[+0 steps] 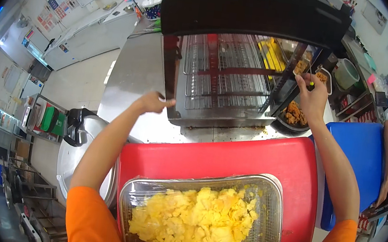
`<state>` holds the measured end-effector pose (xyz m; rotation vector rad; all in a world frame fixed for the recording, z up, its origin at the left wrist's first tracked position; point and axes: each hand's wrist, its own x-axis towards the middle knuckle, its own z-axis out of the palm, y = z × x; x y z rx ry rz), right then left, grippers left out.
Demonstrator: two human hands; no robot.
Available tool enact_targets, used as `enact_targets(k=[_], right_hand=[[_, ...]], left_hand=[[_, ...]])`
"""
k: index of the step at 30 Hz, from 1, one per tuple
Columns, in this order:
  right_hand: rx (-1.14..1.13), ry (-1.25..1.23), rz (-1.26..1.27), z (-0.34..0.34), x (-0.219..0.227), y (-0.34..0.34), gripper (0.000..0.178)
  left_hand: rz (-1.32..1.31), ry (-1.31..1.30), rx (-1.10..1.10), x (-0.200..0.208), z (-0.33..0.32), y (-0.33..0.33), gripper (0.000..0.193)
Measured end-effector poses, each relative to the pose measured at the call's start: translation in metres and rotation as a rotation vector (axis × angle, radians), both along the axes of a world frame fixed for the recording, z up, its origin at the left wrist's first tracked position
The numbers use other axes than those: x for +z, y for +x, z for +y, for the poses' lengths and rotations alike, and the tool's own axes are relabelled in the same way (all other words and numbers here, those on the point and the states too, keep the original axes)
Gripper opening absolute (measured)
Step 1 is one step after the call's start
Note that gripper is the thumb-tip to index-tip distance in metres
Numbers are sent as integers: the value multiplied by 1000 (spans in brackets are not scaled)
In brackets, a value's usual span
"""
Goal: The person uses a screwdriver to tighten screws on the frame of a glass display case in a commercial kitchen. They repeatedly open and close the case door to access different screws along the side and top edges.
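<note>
Near the middle of the frame, the left hand (152,102) rests on the lower left corner of the glass food warmer with metal wire racks (223,76). Its fingers are curled loosely, with the fingertips touching the metal edge, and they grip nothing.

Up at the right, the right hand (312,97) reaches to the open side of the warmer. Its fingers are pinched shut on a small thin tool with a yellow-green tip (311,82); I cannot tell what kind of tool it is. Just below that hand sits a dark round bowl of brown fried food (294,115). Another small tray of brown food (322,77) sits just beside the fingers.

At the bottom middle, a shiny wire-mesh metal tray (271,201) holds a big heap of fluffy yellow food (194,224). It sits on a red plastic box lid (228,158). A blue plastic box (361,145) stands to the right of the red one. A big round silver pot lid (71,155) lies at the lower left.
</note>
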<state>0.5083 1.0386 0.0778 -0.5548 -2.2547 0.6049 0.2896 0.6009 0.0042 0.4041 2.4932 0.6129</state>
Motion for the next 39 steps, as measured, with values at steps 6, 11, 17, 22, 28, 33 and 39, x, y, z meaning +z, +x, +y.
enact_targets(k=[6, 11, 17, 22, 28, 33, 39], right_hand=[[-18, -60, 16, -19, 8, -4, 28], [-54, -52, -45, -20, 11, 1, 31], [-92, -28, -117, -29, 23, 6, 36], [-41, -5, 22, -24, 15, -3, 48], [-50, -119, -28, -2, 5, 7, 70], [14, -16, -43, 7, -2, 10, 92], [105, -13, -138, 22, -6, -2, 83]], left_hand=[[-457, -117, 50, -66, -14, -11, 85], [-515, 5, 120, -65, -1, -2, 75], [-322, -55, 119, -62, 1, 3, 74], [-103, 36, 64, -71, -26, -9, 66], [219, -23, -81, -28, 6, 16, 59], [277, 79, -34, -3, 11, 23, 44], [213, 143, 75, 8, 22, 30, 35]])
